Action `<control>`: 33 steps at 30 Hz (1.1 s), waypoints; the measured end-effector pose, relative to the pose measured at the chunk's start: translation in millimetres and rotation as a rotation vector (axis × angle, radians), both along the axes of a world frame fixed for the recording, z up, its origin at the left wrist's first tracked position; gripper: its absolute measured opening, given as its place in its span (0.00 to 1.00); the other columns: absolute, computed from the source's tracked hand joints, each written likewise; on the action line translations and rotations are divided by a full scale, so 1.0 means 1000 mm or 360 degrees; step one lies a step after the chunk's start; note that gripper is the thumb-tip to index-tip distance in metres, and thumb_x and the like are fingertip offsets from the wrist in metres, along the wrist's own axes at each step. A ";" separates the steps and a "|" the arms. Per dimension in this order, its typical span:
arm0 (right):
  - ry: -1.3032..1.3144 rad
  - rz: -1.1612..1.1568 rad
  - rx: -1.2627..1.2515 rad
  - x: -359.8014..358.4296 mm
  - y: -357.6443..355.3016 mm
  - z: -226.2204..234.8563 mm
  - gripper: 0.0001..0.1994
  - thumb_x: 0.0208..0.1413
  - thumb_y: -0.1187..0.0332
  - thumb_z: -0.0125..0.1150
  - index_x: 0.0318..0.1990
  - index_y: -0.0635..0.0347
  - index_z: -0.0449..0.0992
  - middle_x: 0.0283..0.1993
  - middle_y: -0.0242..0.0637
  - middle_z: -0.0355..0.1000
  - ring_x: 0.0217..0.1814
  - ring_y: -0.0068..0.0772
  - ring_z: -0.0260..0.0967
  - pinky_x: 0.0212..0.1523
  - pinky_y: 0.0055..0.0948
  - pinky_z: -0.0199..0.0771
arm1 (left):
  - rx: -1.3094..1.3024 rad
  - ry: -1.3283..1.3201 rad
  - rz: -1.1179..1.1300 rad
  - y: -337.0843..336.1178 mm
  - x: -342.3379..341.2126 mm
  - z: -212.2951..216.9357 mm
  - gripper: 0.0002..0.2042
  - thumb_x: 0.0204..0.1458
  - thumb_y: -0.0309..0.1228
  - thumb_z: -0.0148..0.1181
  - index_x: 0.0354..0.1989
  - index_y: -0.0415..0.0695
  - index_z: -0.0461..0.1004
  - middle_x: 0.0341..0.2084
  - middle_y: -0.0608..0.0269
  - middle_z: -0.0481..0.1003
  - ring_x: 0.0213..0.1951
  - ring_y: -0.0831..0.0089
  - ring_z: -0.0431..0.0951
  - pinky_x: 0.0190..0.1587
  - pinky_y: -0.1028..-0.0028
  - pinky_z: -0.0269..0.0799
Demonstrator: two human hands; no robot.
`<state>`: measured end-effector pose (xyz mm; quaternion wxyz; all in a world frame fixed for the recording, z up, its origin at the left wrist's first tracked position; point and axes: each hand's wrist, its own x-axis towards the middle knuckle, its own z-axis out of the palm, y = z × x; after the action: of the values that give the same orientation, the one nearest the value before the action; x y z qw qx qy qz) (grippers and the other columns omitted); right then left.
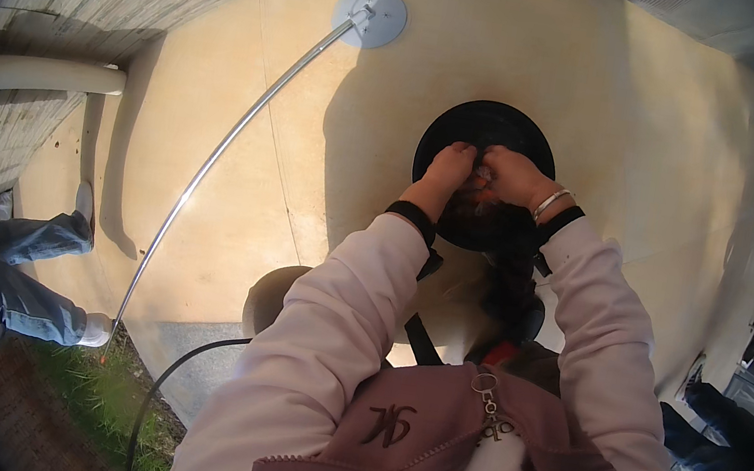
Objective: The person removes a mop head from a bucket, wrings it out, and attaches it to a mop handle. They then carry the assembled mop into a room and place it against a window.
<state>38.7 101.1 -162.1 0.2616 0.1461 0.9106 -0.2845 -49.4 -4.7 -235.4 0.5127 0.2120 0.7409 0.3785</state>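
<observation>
You cannot see what the fingertips of your left grip (449, 165) and right grip (514, 176) meet, and the small orange thing (480, 192) between them is too blurred to name. Your hands cover the middle of the black disc (442, 128). Your left sleeve (315, 324) hides part of the rounded beige object (270, 296) and one end of the black cable (180, 364), which the near edge cuts off. The dark rim crops the left person (36, 302) and the right person (724, 424)
</observation>
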 end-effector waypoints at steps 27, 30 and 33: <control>0.1256 -0.1146 -0.0025 0.033 -0.071 -0.022 0.22 0.55 0.58 0.45 0.53 0.62 0.60 0.52 0.51 0.59 0.50 0.48 0.60 0.49 0.35 0.61 | 0.0399 -0.1436 0.1014 0.002 0.030 0.026 0.14 0.54 0.39 0.44 0.37 0.42 0.68 0.31 0.61 0.72 0.34 0.68 0.73 0.35 0.71 0.70; 0.1315 -0.1611 -0.0304 0.028 -0.071 -0.036 0.19 0.57 0.58 0.43 0.48 0.63 0.64 0.43 0.48 0.66 0.44 0.45 0.65 0.44 0.31 0.64 | 0.0151 -0.0634 0.1001 0.007 0.037 0.040 0.16 0.52 0.41 0.47 0.40 0.40 0.68 0.31 0.60 0.73 0.33 0.69 0.74 0.34 0.72 0.68; 0.1130 -0.2056 -0.0633 0.027 -0.067 -0.042 0.18 0.58 0.58 0.41 0.43 0.65 0.67 0.35 0.46 0.69 0.37 0.41 0.67 0.39 0.29 0.66 | -0.0033 -0.0016 0.0710 0.009 0.040 0.055 0.17 0.50 0.42 0.48 0.37 0.39 0.70 0.29 0.54 0.74 0.30 0.65 0.75 0.34 0.71 0.68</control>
<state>65.9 33.9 -203.7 -0.2438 0.4997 0.6054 -0.5696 -8.9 3.9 -180.1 0.4219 0.0357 0.7708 0.4760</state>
